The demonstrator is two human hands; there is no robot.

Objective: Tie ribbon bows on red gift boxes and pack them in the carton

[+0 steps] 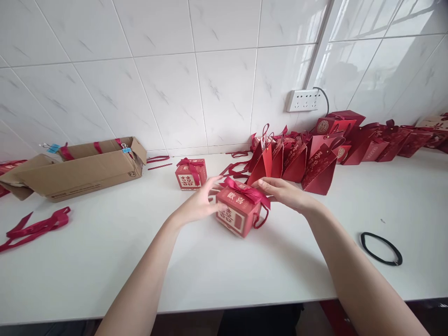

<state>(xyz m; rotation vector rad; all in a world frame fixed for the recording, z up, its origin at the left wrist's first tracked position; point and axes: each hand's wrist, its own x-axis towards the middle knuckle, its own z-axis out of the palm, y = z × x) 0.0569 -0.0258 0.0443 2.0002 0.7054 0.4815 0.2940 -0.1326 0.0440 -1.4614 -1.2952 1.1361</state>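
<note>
A small red gift box (235, 215) with white characters stands on the white table (210, 266) in the middle. A dark red ribbon bow (245, 190) sits on its top. My left hand (200, 201) is at the box's left side, fingers curled toward the bow's left loop. My right hand (283, 192) reaches over from the right, its fingers pinched on the bow's right end. A second, finished red box with a bow (191, 173) stands just behind, apart from my hands.
An open cardboard carton (75, 171) lies at the back left. Loose red ribbons (35, 228) lie at the left edge. Several red paper bags (308, 161) stand along the wall at the right. A black hair band (381, 248) lies at the right. A wall socket (304, 100) is above.
</note>
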